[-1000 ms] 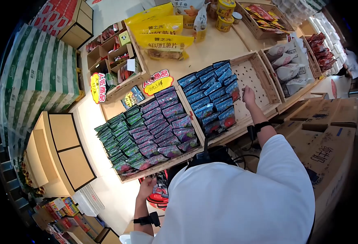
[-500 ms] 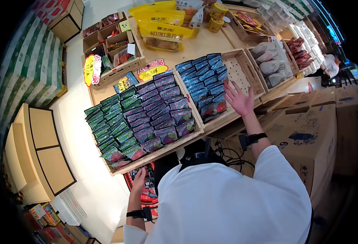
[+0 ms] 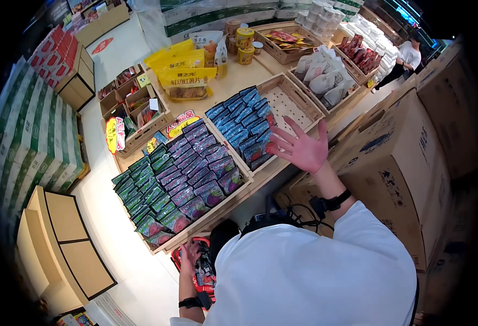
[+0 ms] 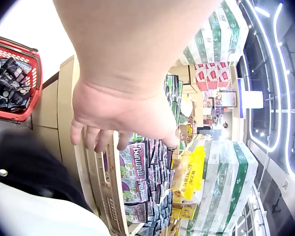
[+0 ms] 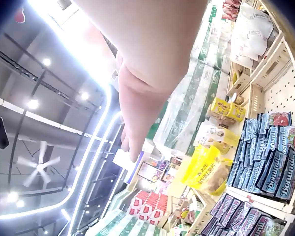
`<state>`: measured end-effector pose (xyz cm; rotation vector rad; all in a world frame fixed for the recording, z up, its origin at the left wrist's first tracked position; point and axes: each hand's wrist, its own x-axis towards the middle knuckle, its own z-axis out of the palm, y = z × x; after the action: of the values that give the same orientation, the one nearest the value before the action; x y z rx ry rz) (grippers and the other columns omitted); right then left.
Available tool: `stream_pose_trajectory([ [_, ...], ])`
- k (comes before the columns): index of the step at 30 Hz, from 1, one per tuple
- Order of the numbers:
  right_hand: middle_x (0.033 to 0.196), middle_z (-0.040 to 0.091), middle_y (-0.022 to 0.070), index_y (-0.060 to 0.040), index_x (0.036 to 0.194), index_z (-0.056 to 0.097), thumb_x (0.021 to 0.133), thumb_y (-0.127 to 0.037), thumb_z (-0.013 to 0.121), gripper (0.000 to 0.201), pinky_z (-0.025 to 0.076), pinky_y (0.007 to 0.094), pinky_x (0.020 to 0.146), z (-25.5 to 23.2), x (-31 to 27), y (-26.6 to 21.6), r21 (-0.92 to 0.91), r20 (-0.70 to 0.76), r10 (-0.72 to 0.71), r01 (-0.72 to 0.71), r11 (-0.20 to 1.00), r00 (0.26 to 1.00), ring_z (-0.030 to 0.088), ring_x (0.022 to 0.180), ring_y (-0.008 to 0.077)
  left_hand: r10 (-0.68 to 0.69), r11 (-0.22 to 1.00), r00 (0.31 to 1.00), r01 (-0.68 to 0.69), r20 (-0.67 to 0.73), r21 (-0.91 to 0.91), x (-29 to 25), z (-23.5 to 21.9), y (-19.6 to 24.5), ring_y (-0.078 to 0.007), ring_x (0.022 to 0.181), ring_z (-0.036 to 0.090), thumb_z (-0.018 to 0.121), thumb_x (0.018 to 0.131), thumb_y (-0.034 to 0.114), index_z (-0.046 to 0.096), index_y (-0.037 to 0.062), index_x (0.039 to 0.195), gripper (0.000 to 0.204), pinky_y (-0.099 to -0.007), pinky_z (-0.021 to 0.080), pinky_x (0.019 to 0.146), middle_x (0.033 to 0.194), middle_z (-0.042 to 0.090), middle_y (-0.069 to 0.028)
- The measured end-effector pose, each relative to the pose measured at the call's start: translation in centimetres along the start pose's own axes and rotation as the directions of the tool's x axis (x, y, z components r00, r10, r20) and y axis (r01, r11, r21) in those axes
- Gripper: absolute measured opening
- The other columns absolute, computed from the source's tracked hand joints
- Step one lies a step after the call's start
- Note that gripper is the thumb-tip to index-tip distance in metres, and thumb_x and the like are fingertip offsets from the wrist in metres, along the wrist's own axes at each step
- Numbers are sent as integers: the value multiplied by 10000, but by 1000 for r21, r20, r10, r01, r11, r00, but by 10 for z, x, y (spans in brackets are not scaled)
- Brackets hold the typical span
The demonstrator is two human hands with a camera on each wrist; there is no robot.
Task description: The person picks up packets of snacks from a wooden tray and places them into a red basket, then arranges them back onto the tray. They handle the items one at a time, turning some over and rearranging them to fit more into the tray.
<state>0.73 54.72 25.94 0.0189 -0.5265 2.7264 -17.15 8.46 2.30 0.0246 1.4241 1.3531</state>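
Note:
My right hand (image 3: 307, 149) is raised with fingers spread and palm showing, overlapping the front of the crate of blue candy packets (image 3: 239, 122) in the head view. It holds nothing; in the right wrist view the blue packets stand right of it. My left hand (image 3: 189, 258) hangs low by the front of the neighbouring crate, fingers loosely extended and holding nothing. That crate carries rows of purple packets (image 3: 195, 168) and green packets (image 3: 146, 185). Below, a red shopping basket (image 4: 19, 116) contains several dark packets.
Bare perforated floor (image 5: 284, 93) shows beside the blue packets. Behind are yellow snack bags (image 3: 187, 81), a crate of white bags (image 3: 326, 79) and a divided wooden box (image 3: 136, 106). Large cardboard cartons (image 3: 391, 168) stand to my right. Farther off is a person (image 3: 409, 56).
My right hand has gone from curled over the blue packets' crate to spread, drawn back toward me. The left hand's fingers have loosened. The head view has turned.

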Motion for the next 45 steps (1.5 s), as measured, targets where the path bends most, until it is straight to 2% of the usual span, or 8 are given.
stream_pose_trajectory([
  [5, 1478, 184, 258, -69, 1454, 186, 851, -677, 379, 878, 124, 527, 1114, -41, -30, -5, -61, 191, 187, -178, 982, 964, 207, 1368, 390, 18, 999, 972, -29, -234, -43, -27, 19, -56, -304, 1340, 301, 297, 877, 691, 247, 91, 1443, 826, -451, 238, 1062, 1454, 300, -169],
  [12, 1319, 470, 163, -35, 1301, 433, 990, -370, 360, 463, 405, 396, 994, -124, -68, 34, -147, -111, 284, -298, 943, 952, 497, 1179, 242, -188, 982, 760, 149, -622, -114, -130, 74, -160, -158, 977, 534, 561, 893, 448, 462, 0, 1277, 599, -263, 421, 819, 1182, 560, -116],
  [17, 1123, 591, 100, -46, 1112, 539, 969, -286, 466, 288, 467, 336, 877, -126, -71, 74, -546, -388, 370, -534, 646, 844, 579, 989, 183, -273, 954, 625, 272, -732, -125, -187, 68, -300, -229, 1050, 532, 669, 791, 487, 446, -5, 1300, 742, -320, 427, 880, 1183, 537, -191],
  [23, 1088, 598, 80, -63, 1148, 534, 933, -299, 543, 319, 465, 320, 839, -136, -74, 124, -643, -564, 464, -716, 272, 683, 578, 967, 170, -380, 920, 526, 299, -761, -253, -220, 77, -322, -260, 1080, 541, 729, 760, 354, 395, -29, 1322, 758, -328, 440, 889, 1198, 538, -198],
  [32, 1047, 581, 55, -80, 1268, 446, 891, -282, 620, 461, 462, 293, 784, -194, -150, 164, -589, -795, 359, -765, -261, 489, 558, 910, 146, -123, 942, 629, 317, -768, 109, -112, -38, -448, -391, 1221, 408, 725, 688, 486, 359, 35, 1359, 888, -476, 364, 990, 1303, 434, -250],
  [36, 989, 567, 26, -37, 1227, 477, 891, -241, 621, 419, 451, 255, 756, -199, -203, 140, -416, -908, 191, -748, -517, 373, 537, 877, 113, -114, 895, 530, 421, -840, 144, -35, -99, -466, -416, 1211, 406, 753, 665, 444, 279, 122, 1411, 940, -470, 379, 987, 1350, 339, -251],
  [41, 978, 580, 23, -4, 1206, 504, 875, -183, 641, 400, 457, 254, 760, -195, -264, 103, -331, -937, 141, -682, -653, 321, 546, 880, 103, -110, 807, 582, 526, -806, 270, 66, -153, -455, -411, 1346, 206, 820, 590, 340, 104, 217, 1462, 1135, -530, 320, 1036, 1488, 146, -192],
  [45, 1002, 605, 52, 5, 1206, 508, 874, -166, 640, 396, 471, 279, 808, -181, -269, 141, -107, -989, -24, -816, -568, 146, 579, 912, 134, -228, 668, 634, 654, -739, 355, 122, -162, -427, -434, 1372, 131, 832, 557, 384, -2, 265, 1471, 1243, -559, 271, 1061, 1513, -6, -219],
])
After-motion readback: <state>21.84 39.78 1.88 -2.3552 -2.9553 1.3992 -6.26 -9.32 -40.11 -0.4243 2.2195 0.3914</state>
